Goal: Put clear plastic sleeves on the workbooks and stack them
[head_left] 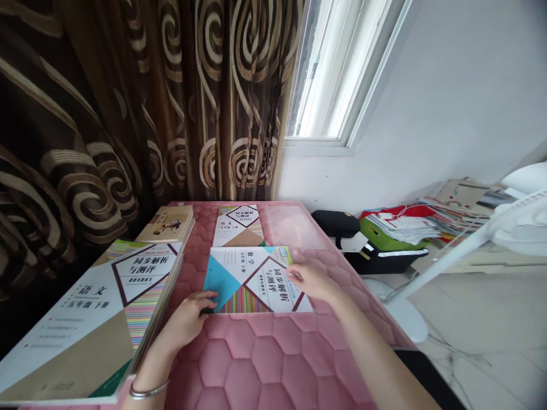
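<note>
A maths workbook (252, 279) with a white, blue and striped cover lies turned sideways on the pink padded cloth. My left hand (194, 313) grips its lower left corner, fingers curled at the edge. At the workbook's right side, my right hand (311, 280) has its fingers bent onto the cover near the upper right edge. The workbook's far edge meets or slightly covers a second workbook (235, 228) lying behind it. A silver bangle (149, 393) circles my left wrist.
On the left stand a stack of large workbooks (85, 324) and a smaller tan book stack (166, 224). A clear sheet (293, 226) lies at the back right. Beyond the table are a white fan (444, 267), a black box (384, 259), paper piles (461, 199) and a patterned curtain (213, 102).
</note>
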`<action>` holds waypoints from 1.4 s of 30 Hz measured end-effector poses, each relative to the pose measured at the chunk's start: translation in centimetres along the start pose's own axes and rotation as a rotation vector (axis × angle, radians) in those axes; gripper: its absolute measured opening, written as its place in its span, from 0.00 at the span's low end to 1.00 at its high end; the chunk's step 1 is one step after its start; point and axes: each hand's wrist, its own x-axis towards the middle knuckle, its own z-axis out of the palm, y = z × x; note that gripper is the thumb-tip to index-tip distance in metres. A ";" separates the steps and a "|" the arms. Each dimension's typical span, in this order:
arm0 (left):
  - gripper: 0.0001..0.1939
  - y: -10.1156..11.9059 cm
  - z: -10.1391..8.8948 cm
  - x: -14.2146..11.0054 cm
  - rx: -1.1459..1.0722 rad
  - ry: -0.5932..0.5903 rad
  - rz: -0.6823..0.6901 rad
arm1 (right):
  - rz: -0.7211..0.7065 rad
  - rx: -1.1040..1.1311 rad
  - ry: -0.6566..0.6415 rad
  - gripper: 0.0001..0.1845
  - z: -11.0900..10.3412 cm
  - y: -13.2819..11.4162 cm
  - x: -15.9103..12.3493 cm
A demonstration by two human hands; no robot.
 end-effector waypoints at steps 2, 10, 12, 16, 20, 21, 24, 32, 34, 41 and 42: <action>0.18 0.2 0.1 0.1 0.013 0.013 -0.003 | -0.031 -0.170 0.028 0.14 0.7 -1.3 3.4; 0.15 0.3 0.7 0.4 0.030 0.052 0.000 | 0.037 -0.353 -0.005 0.14 3.2 -3.2 10.1; 0.16 0.2 0.6 0.3 0.039 0.050 -0.003 | 0.054 -0.358 -0.007 0.14 3.2 -3.0 10.1; 0.18 -0.4 0.3 0.2 0.045 0.058 -0.023 | 0.089 -0.331 -0.056 0.14 2.6 -2.0 8.6; 0.20 -1.1 0.4 0.1 0.096 0.095 -0.072 | 0.103 -0.279 -0.130 0.14 2.2 -0.6 4.9; 0.21 -1.0 0.4 0.1 0.132 0.120 -0.084 | 0.101 -0.264 -0.142 0.15 2.3 -0.4 3.6; 0.23 -0.2 0.8 -0.1 0.270 0.197 -0.201 | 0.102 -0.154 -0.149 0.16 2.9 -0.1 0.1; 0.18 3.7 3.4 -0.4 0.231 0.213 -0.519 | 0.200 0.010 -0.180 0.16 3.9 -2.1 -4.2; 0.20 4.1 3.8 -0.7 0.201 0.239 -0.558 | 0.258 0.092 -0.282 0.16 3.7 -2.3 -4.5; 0.19 4.0 4.4 -2.6 -0.046 0.154 -0.655 | 0.194 0.027 -0.220 0.19 3.8 -2.7 -5.1; 0.20 4.0 4.6 -2.8 -0.058 0.152 -0.645 | 0.189 0.008 -0.151 0.19 3.9 -2.9 -4.9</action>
